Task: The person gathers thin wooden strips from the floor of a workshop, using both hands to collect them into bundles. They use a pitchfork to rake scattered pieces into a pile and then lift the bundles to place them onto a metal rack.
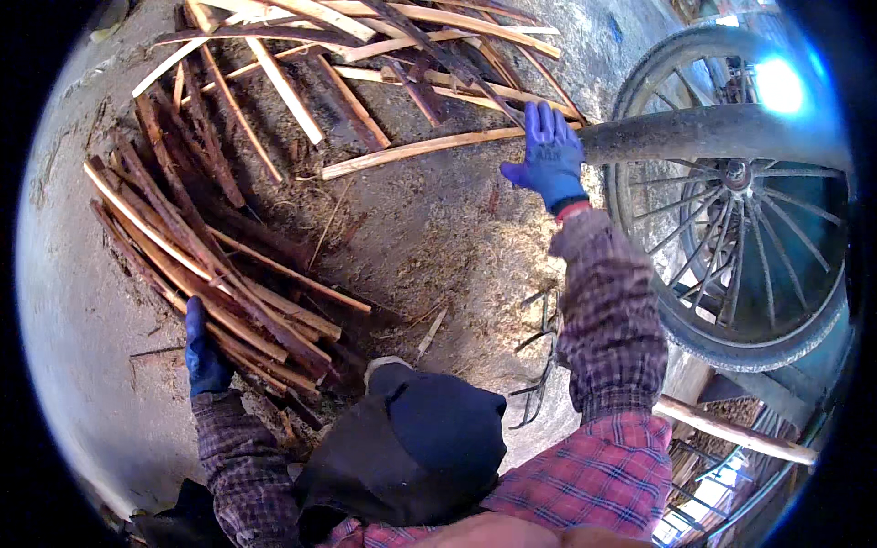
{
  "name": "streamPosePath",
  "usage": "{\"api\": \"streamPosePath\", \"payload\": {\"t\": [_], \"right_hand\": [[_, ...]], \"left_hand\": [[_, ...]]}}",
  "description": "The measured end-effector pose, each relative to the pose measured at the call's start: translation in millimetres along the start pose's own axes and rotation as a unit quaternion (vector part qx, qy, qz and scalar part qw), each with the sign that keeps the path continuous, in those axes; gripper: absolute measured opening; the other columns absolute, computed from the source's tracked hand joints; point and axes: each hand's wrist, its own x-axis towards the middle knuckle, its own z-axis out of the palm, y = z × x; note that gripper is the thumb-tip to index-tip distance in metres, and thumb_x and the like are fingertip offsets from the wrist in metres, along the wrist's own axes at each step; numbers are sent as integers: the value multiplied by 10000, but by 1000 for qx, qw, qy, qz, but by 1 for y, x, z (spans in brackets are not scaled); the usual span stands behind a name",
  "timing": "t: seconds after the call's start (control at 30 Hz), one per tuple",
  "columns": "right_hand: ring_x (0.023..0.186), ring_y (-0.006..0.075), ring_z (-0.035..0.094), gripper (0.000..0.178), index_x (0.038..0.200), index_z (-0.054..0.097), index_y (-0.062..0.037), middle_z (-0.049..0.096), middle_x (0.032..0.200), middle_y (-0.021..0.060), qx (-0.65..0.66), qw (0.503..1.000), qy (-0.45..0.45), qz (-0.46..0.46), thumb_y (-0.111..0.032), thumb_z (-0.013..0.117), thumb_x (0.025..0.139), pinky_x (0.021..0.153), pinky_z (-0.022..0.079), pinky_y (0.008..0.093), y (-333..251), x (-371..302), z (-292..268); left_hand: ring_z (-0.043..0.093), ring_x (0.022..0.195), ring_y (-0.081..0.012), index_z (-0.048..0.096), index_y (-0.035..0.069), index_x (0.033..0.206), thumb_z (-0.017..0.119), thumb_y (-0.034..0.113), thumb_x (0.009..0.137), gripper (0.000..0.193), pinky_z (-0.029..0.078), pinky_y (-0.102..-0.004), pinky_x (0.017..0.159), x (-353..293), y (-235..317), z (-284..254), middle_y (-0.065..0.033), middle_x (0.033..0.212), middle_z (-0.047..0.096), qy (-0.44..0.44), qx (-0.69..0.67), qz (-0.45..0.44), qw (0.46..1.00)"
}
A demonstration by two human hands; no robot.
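Observation:
My left hand point(206, 358), in a blue glove, is at the lower left, against the outer side of a bundle of long wood strips point(228, 283). Its visible fingers stretch upward along the strips; part of the hand is hard to make out. Out to the right, my right hand point(551, 164), in a purple-and-grey-blue glove, has its fingers stretched out and the thumb apart. Beside its fingers is the end of a pale wood strip point(429, 151). A thick dark bar point(713, 132) runs from near this hand toward the right.
More wood strips point(356, 46) lie crossed and scattered at the far side. A large spoked wheel point(735, 178) stands on the right. Bent metal rods point(539, 365) are near my right forearm, and a wooden pole point(740, 431) is at the lower right. Wood debris point(466, 237) litters the ground.

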Motion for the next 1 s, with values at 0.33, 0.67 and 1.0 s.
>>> {"api": "streamPosePath", "payload": {"t": [0.33,0.67,1.0], "right_hand": [[1244,342,384,1139,1384,289,-145,373,1368,166,125,988,-29,-81,-582,800,464,1028,329,445,48,79,92],[890,347,595,585,1131,526,-72,625,955,153,107,974,-103,-172,-344,742,660,807,462,432,28,69,44],[865,301,629,442,978,575,-111,648,918,126,81,979,-123,-144,-372,730,657,738,497,419,13,60,42]], "left_hand": [[482,1163,-242,429,56,1323,517,437,880,591,382,-357,999,-1,4,22,-102,1289,490,83,25,19,996],[522,1108,-253,430,58,1316,541,476,848,638,412,-359,964,-12,8,52,-109,1246,521,101,68,20,992],[510,1137,-239,428,41,1322,539,447,863,623,402,-356,981,-7,3,39,-111,1285,499,55,24,41,997]]}}
